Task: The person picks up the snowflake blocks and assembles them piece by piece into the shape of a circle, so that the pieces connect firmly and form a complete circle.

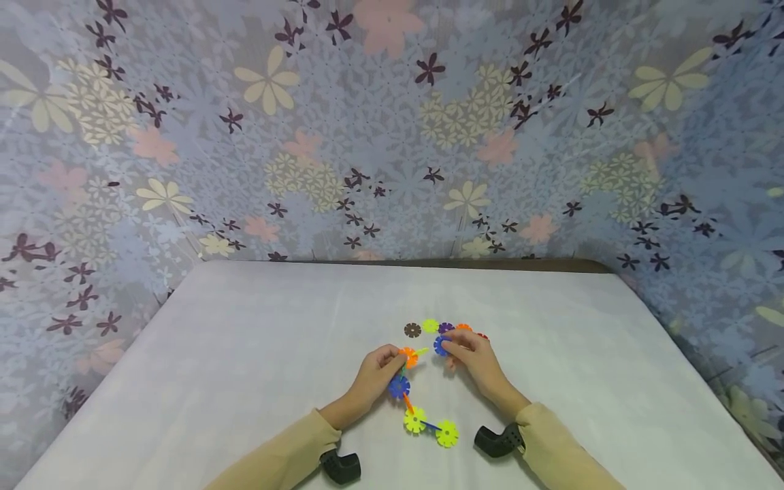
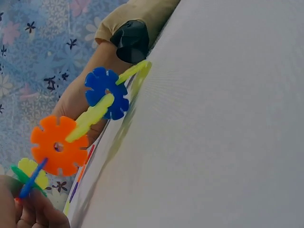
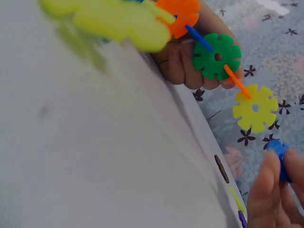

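My left hand (image 1: 370, 378) grips a chain of flower-shaped plastic discs by its upper part, near an orange disc (image 1: 408, 356) and a green disc (image 3: 217, 56). From there the chain runs down through a blue disc (image 1: 399, 386) to two yellow discs (image 1: 415, 420), some pieces slotted edge-on between others. A yellow disc (image 3: 255, 108) forms the upper end, facing my other hand. My right hand (image 1: 480, 364) pinches a loose blue disc (image 1: 440, 346) between thumb and fingers, a small gap away from that yellow disc.
Beyond the hands, a row of loose discs lies on the white table (image 1: 275, 327): brown (image 1: 413, 330), yellow-green (image 1: 431, 326), purple (image 1: 446, 328), orange (image 1: 463, 327) and red, partly covered by the right hand. A floral cloth (image 1: 367, 136) hangs behind the table.
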`<act>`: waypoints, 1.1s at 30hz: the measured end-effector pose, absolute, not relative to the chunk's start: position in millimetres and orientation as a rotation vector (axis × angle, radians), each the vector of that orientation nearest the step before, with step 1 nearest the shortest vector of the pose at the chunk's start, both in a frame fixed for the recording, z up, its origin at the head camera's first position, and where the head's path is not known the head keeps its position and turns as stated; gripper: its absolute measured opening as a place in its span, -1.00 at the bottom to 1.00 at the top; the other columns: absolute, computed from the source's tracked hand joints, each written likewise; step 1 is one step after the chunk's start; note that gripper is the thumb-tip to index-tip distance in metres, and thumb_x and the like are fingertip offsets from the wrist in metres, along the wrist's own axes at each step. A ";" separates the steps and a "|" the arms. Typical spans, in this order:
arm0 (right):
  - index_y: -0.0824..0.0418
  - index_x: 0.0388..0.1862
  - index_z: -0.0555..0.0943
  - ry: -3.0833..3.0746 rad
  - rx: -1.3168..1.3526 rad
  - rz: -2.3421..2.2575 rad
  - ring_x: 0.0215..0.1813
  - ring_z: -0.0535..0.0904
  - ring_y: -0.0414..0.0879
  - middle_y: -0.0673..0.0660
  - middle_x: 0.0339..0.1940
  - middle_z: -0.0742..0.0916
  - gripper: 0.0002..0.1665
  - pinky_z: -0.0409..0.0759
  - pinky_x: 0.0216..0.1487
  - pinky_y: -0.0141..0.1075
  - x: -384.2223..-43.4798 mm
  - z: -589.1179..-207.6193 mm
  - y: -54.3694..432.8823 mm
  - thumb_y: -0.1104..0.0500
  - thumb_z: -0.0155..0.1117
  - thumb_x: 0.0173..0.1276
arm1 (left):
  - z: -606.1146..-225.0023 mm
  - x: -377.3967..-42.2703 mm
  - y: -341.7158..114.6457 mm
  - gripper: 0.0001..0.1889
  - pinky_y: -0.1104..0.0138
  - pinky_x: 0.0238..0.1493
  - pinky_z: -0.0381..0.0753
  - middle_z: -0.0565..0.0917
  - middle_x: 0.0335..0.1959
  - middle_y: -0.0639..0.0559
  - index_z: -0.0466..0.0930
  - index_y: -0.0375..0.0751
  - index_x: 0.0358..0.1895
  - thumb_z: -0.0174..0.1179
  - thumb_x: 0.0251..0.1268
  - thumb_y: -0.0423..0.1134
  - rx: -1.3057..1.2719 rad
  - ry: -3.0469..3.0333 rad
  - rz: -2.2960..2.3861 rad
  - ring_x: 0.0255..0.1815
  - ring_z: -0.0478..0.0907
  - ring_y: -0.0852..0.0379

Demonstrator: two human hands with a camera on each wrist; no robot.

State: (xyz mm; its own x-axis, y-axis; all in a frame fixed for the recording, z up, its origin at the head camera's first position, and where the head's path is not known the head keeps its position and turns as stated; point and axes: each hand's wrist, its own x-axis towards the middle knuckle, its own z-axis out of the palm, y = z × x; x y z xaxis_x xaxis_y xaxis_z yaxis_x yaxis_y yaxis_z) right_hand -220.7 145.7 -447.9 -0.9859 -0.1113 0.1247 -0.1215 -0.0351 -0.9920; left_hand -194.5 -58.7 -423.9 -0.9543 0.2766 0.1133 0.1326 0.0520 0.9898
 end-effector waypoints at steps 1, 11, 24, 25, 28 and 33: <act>0.55 -0.13 0.43 -2.172 0.316 2.256 -0.60 0.50 -0.14 0.15 -0.51 0.58 -0.73 0.51 -0.52 -0.35 -220.4 -448.3 146.1 0.37 0.14 0.24 | -424.0 -194.7 -58.9 -0.84 0.49 -0.52 0.31 0.43 -0.63 0.06 0.47 -0.51 -0.38 0.02 0.26 -0.41 0.443 2.207 2.036 -0.63 0.29 0.29; 0.49 -0.23 0.35 -2.143 0.477 2.349 -0.57 0.54 -0.14 0.11 -0.55 0.59 -0.80 0.52 -0.51 -0.34 -221.7 -453.0 141.0 0.38 0.12 0.25 | -426.6 -197.6 -61.7 -0.85 0.49 -0.48 0.33 0.48 -0.59 0.04 0.48 -0.49 -0.36 0.03 0.27 -0.41 0.501 2.244 1.981 -0.59 0.33 0.29; 0.57 -0.31 0.41 -2.172 0.481 2.327 -0.57 0.57 -0.13 0.24 -0.50 0.62 -0.83 0.55 -0.50 -0.31 -218.6 -452.6 143.3 0.44 0.15 0.20 | -427.7 -194.6 -62.6 -0.84 0.48 -0.50 0.31 0.43 -0.62 0.06 0.47 -0.51 -0.37 0.01 0.27 -0.42 0.554 2.217 1.956 -0.61 0.30 0.28; 0.60 -0.27 0.40 -2.178 0.475 2.328 -0.55 0.57 -0.13 0.24 -0.47 0.63 -0.80 0.55 -0.47 -0.30 -218.5 -452.7 143.5 0.43 0.14 0.21 | -428.1 -194.5 -62.3 -0.85 0.48 -0.50 0.31 0.42 -0.62 0.06 0.46 -0.51 -0.38 0.01 0.27 -0.42 0.551 2.217 1.953 -0.60 0.30 0.27; 0.65 -0.17 0.37 -2.195 0.453 2.355 -0.46 0.60 -0.11 0.25 -0.39 0.63 -0.74 0.56 -0.38 -0.27 -218.3 -452.9 144.4 0.43 0.09 0.24 | -427.8 -194.3 -61.5 -0.85 0.48 -0.49 0.32 0.43 -0.61 0.05 0.46 -0.50 -0.38 0.00 0.28 -0.43 0.522 2.217 1.963 -0.59 0.31 0.26; 0.64 -0.09 0.34 -2.199 0.453 2.410 -0.39 0.61 -0.09 0.26 -0.31 0.62 -0.72 0.55 -0.30 -0.25 -218.7 -452.8 146.5 0.43 0.03 0.28 | -426.7 -194.8 -60.8 -0.85 0.47 -0.46 0.32 0.43 -0.61 0.04 0.46 -0.51 -0.39 0.00 0.27 -0.44 0.515 2.225 1.976 -0.58 0.31 0.26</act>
